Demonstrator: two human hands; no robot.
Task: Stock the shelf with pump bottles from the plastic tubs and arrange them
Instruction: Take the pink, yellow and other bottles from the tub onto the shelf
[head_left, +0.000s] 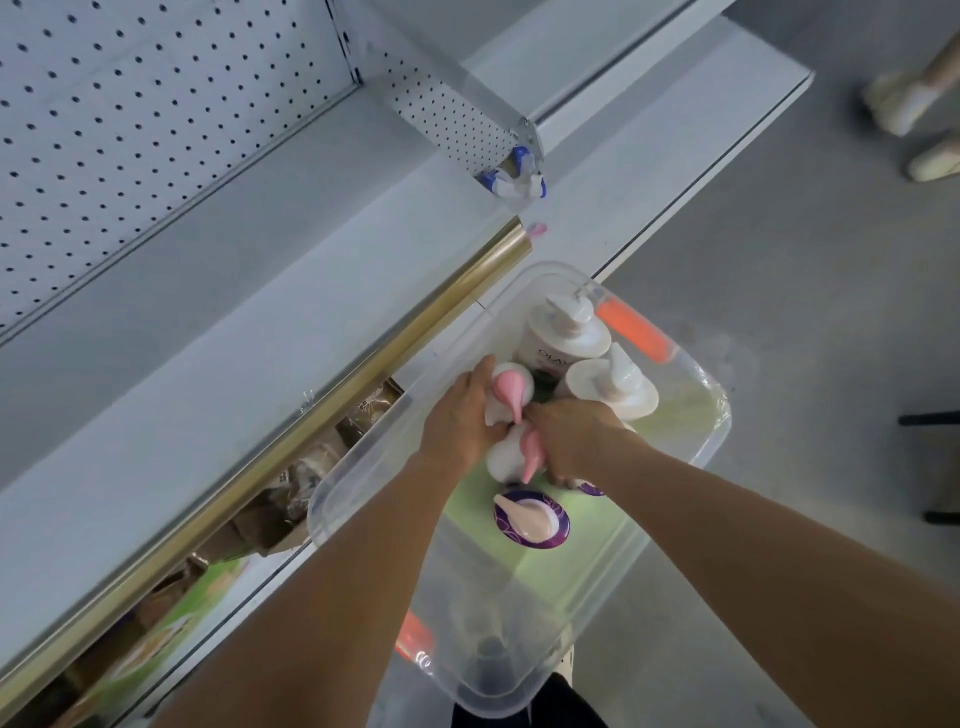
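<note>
**Lifting two pink-pump bottles out of the tub**

Reaching into the clear plastic tub (691, 452) with both hands. Left hand (460, 410) curled around one pink-pump bottle (511, 387), fingers closed on its body; right hand (574, 439) gripping a second pink-pump bottle (519, 449) just below the first. Beyond the fingers, two large white pump bottles (597, 364) standing upright; nearer than the fingers, a purple-collared bottle (530, 517), all in the tub. Left of the fingers, the grey shelf (260, 291) bare along its visible stretch, only blue-capped bottles (514, 179) at its far end. Likely early: five bottles left to place, arranging not begun.
</note>
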